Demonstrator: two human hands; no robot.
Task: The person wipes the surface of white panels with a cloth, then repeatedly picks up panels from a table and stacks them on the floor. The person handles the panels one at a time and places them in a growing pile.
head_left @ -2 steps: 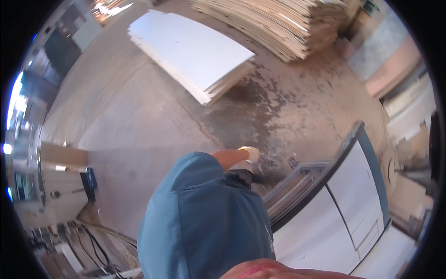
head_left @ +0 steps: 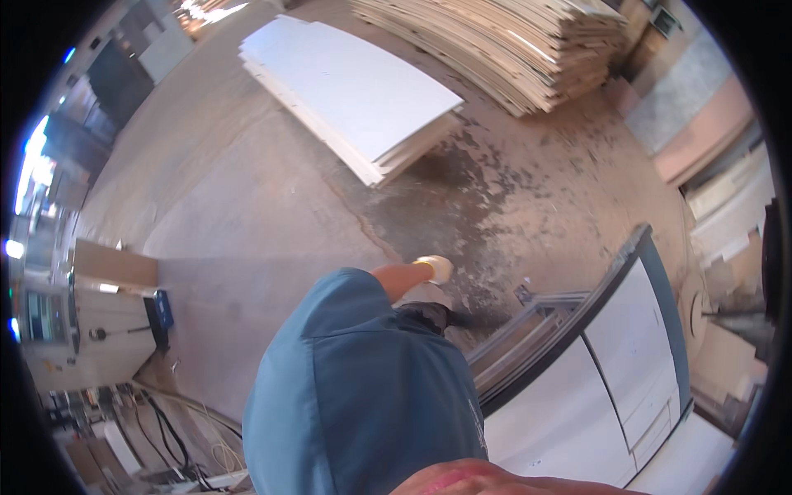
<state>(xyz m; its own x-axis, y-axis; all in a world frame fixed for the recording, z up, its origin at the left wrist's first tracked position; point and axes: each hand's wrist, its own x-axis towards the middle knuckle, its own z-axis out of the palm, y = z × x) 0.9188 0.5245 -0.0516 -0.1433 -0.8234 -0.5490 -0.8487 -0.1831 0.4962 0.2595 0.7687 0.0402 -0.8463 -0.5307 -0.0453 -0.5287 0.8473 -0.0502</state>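
Note:
My left hand (head_left: 438, 269), in a white glove with a yellowish cuff, hangs low in front of my body above the stained concrete floor. Its fingers are blurred, and I cannot tell whether they are closed. No held object shows at the glove. The blue-grey sleeve (head_left: 351, 297) of that arm covers much of the lower middle. My right hand is out of sight. Nearest on the right stands a work table (head_left: 615, 268) with a dark, curved-looking edge. White panels (head_left: 544, 404) with dark gaps between them lie on it, and a grey metal frame (head_left: 528, 318) shows below its edge.
Ahead, a low stack of white-topped boards (head_left: 355, 87) lies on the floor. Behind it to the right rises a taller pile of wooden boards (head_left: 503, 49). A beige machine (head_left: 107, 334) stands at left, with dark cables (head_left: 169, 433) near it. More sheets (head_left: 701, 136) lean at far right.
My view has shifted slightly, so the board stacks sit a little farther right in the picture. My gloved left hand has moved slightly left.

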